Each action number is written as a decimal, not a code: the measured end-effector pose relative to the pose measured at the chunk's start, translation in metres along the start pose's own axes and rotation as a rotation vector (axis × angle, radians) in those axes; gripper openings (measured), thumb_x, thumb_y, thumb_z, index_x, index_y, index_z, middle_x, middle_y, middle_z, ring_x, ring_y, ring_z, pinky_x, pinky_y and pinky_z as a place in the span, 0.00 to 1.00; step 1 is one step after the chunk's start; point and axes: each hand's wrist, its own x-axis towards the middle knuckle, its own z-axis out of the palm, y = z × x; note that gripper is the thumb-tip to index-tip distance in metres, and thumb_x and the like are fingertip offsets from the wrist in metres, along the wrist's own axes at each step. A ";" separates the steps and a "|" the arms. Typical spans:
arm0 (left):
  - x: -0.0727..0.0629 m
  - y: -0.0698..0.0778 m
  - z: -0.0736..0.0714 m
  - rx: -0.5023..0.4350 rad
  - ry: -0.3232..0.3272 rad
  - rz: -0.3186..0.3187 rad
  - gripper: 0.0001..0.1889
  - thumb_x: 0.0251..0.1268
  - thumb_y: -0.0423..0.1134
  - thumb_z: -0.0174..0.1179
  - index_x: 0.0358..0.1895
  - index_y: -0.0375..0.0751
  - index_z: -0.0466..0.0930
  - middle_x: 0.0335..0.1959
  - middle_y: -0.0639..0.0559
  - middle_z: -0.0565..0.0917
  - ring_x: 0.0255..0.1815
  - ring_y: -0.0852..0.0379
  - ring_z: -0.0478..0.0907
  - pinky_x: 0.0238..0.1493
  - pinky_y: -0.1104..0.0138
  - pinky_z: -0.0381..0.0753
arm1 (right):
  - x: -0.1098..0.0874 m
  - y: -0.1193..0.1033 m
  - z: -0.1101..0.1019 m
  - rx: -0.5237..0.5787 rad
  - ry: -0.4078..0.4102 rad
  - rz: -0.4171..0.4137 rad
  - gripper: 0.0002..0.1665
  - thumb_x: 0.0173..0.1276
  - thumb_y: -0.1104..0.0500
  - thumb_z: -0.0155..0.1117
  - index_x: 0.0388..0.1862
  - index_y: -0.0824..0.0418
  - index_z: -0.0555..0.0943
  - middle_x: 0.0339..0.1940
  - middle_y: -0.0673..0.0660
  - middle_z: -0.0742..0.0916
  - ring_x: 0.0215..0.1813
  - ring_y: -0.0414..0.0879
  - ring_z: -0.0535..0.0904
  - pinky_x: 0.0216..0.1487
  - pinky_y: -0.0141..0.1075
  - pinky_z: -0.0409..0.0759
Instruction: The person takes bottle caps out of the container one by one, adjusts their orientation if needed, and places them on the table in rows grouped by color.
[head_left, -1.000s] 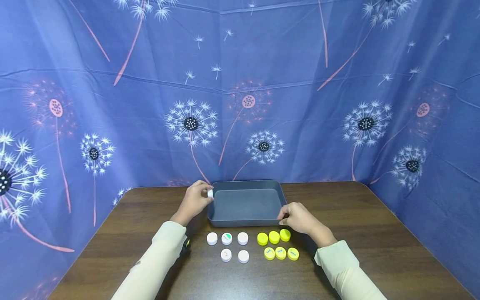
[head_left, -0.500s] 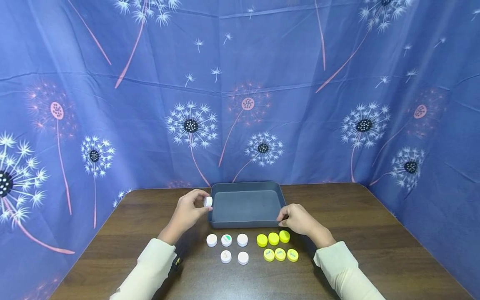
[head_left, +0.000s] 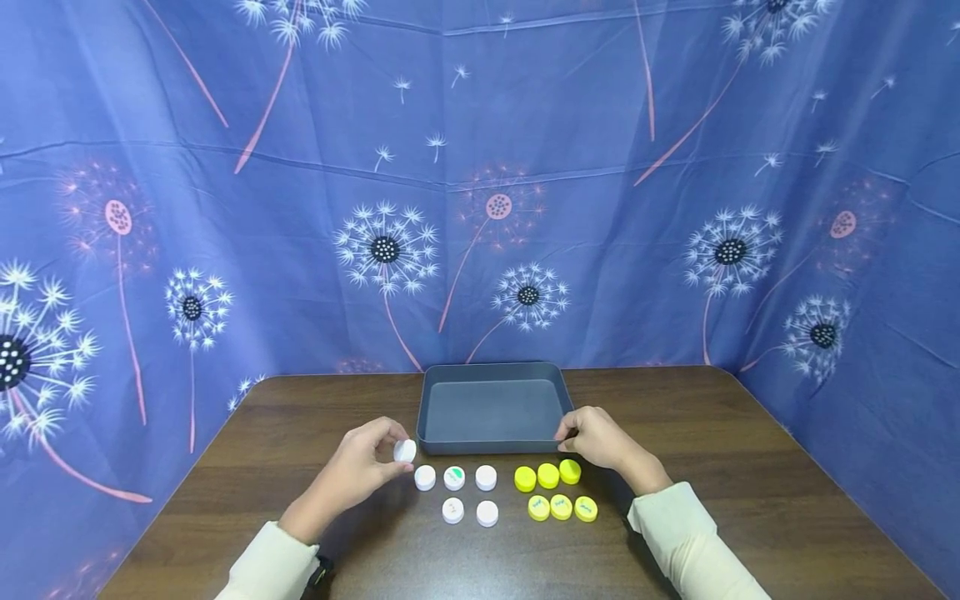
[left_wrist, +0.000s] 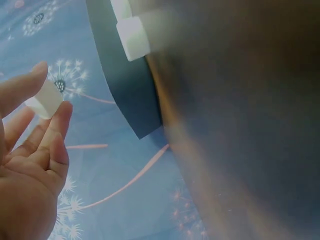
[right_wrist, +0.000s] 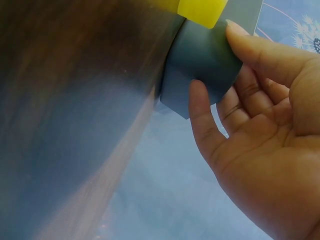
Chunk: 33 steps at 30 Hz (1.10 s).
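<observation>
My left hand (head_left: 352,477) pinches a white bottle cap (head_left: 405,451) between thumb and fingers, raised just left of the row of white caps. The left wrist view has the same cap (left_wrist: 47,100) tilted between the fingertips. A shallow dark grey tray (head_left: 491,408) lies at the far middle of the table. My right hand (head_left: 606,442) grips the tray's near right corner; in the right wrist view the thumb and fingers lie round the tray wall (right_wrist: 200,60). Several white caps (head_left: 453,477) and several yellow caps (head_left: 548,476) stand in two rows before the tray.
The brown wooden table (head_left: 750,500) carries everything. Behind it hangs a blue cloth (head_left: 615,250) printed with dandelions, close to the tray's far edge.
My left hand has drawn back from the tray's left edge toward me, the white cap still pinched, and sits nearer the white caps. The right hand has stayed at the tray corner.
</observation>
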 end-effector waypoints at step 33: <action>-0.020 0.019 0.023 0.147 -0.467 0.055 0.18 0.39 0.34 0.80 0.31 0.46 0.79 0.29 0.64 0.77 0.29 0.70 0.70 0.31 0.73 0.74 | 0.000 0.001 0.000 -0.016 -0.010 0.030 0.10 0.57 0.71 0.72 0.26 0.56 0.87 0.28 0.46 0.87 0.34 0.40 0.79 0.34 0.35 0.78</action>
